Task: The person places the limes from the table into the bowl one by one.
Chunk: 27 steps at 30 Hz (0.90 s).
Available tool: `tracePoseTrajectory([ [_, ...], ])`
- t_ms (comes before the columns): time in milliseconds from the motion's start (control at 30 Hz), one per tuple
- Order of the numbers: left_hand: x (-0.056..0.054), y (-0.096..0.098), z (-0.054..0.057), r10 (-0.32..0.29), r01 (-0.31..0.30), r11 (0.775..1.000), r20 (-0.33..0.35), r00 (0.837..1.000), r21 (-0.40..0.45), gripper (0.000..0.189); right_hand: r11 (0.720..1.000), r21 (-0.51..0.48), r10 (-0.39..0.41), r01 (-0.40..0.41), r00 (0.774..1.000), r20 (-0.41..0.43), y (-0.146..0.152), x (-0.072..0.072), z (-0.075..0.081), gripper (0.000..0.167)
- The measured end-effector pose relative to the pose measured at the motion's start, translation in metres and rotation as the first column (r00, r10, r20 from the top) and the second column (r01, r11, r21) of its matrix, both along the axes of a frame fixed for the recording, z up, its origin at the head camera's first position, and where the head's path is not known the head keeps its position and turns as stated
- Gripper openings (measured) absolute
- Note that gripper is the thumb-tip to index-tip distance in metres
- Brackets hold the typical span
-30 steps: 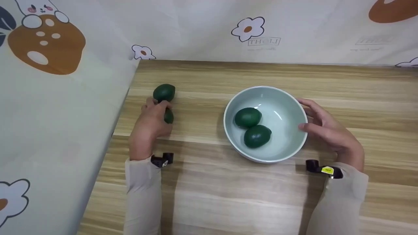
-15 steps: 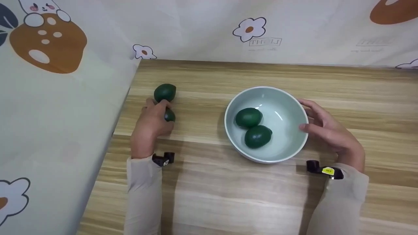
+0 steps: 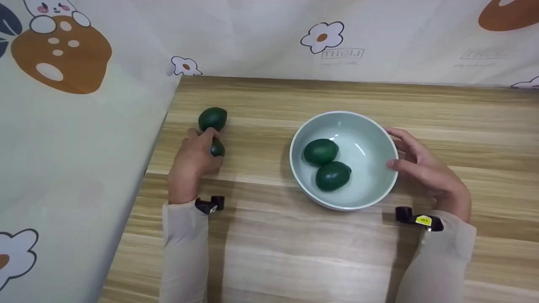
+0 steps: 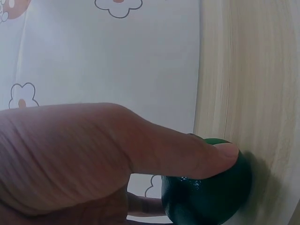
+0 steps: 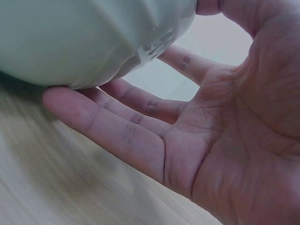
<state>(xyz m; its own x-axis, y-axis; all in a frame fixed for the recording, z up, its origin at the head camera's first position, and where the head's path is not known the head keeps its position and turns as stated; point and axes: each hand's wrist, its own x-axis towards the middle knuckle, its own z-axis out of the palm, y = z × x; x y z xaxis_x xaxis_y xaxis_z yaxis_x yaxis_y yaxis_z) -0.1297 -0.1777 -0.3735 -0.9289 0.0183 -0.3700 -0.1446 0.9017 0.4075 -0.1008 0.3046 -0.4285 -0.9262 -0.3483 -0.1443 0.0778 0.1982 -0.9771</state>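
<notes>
On the left of the head view, my left hand (image 3: 194,153) grips a dark green lime (image 3: 217,148) low at the table. The left wrist view has the thumb laid across this lime (image 4: 211,201); the fingers behind are mostly hidden. Just beyond that hand lies another lime (image 3: 212,118). My right hand (image 3: 427,170) holds a pale blue-green bowl (image 3: 368,172) by its right side, thumb over the rim. Seen from the right wrist, the fingers support the outside of the bowl (image 5: 84,37) from below. Two limes, one (image 3: 321,152) behind the other (image 3: 333,176), touch inside it.
The wood-grain table (image 3: 303,248) runs under everything. Along its back stands a pale printed sheet (image 3: 252,42) with flowers, and more of this sheet (image 3: 105,139) borders the left edge. Dark wrist cameras (image 3: 210,205) sit at both cuffs.
</notes>
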Motion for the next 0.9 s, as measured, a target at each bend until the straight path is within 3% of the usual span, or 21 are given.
tracePoseTrajectory([
  [400, 0.003, -0.001, 0.005, -0.009, 0.009, 1.000, -0.008, 1.000, 0.001, 0.049, 0.999, -0.032, 0.002, -0.001, 1.000, 0.014, 0.001, 0.000, 0.000, 0.066],
  [900, 0.010, 0.000, 0.023, -0.068, 0.079, 0.988, -0.085, 0.994, 0.131, 0.054, 0.998, -0.067, -0.009, 0.009, 1.000, 0.011, 0.001, 0.002, -0.001, 0.068],
])
